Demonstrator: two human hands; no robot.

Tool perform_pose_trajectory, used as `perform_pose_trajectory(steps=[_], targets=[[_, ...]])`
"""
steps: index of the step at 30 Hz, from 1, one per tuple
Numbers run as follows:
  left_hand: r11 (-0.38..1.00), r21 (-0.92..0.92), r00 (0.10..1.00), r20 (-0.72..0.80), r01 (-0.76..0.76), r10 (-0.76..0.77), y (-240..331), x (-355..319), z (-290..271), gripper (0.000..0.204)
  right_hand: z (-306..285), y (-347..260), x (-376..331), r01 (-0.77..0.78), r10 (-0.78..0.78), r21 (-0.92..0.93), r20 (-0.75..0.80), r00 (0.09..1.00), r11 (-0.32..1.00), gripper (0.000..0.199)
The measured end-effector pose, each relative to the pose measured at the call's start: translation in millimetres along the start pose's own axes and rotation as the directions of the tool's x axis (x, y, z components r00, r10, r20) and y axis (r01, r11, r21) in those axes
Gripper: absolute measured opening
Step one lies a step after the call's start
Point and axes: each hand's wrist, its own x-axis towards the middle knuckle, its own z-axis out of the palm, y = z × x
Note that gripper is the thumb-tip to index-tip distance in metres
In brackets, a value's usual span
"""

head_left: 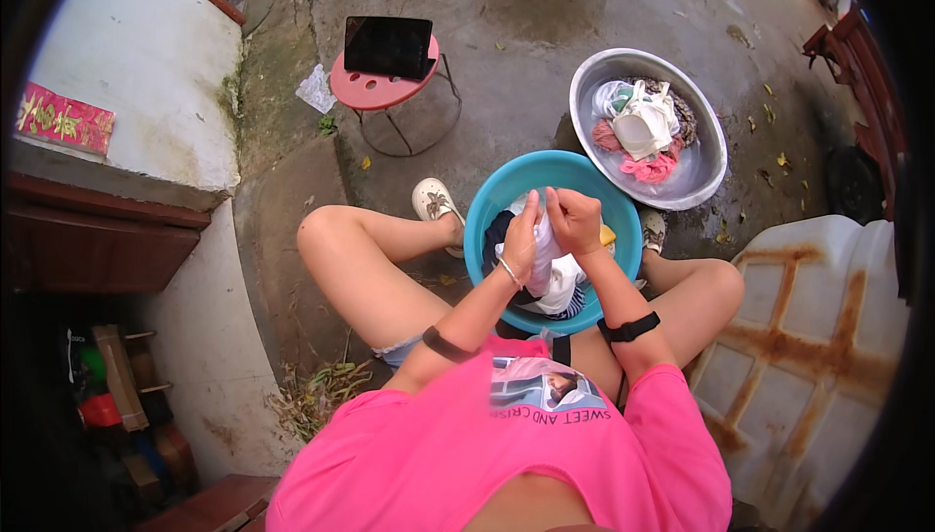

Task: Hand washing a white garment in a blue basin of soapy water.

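Both hands, left hand (pixel 521 240) and right hand (pixel 575 220), squeeze tight on a white cloth (pixel 545 249) over the blue tub (pixel 487 206). Past them sits a metal bowl (pixel 706 176) of clothes.

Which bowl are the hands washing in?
The blue basin between the knees; both hands grip white cloth there. The metal basin sits farther off.

It was a home's outdoor yard used for washing clothes: wet concrete ground (pixel 526 25), a teal basin (pixel 487 210) and a metal basin (pixel 706 157) of laundry, a whitewashed wall (pixel 136 64).
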Motion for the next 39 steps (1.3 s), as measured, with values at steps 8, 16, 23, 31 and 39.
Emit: perform_pose_trajectory(steps=[8, 16, 23, 31, 39], targets=[[0.805, 0.518, 0.931, 0.346, -0.291, 0.114, 10, 5, -13, 0.023, -10, 37, -10, -0.485, 0.366, 0.742, 0.338, 0.867, 0.464, 0.031], [0.993, -0.045, 0.992, -0.075, -0.107, 0.103, 31, 12, -32, 0.027, -9, 42, -18, -0.482, 0.08, 0.401, 0.699, 0.711, 0.779, 0.027], [0.993, -0.02, 0.982, -0.147, -0.12, 0.116, 10, 32, -39, 0.03, -7, -40, -12, 0.115, -0.224, 0.27, 0.419, 0.88, 0.956, 0.011], [0.99, 0.052, 0.972, -0.186, -0.133, 0.14, -16, 11, 2, 0.041, 7, 7, -10, 0.065, -0.069, 0.034, 0.133, 0.989, 0.997, 0.029], [0.783, 0.282, 0.831, 0.219, -0.555, 0.511, -38, 30, -48, 0.04, 4, -64, -36, 0.542, -0.508, -0.023, 0.317, 0.801, 0.84, 0.027]])
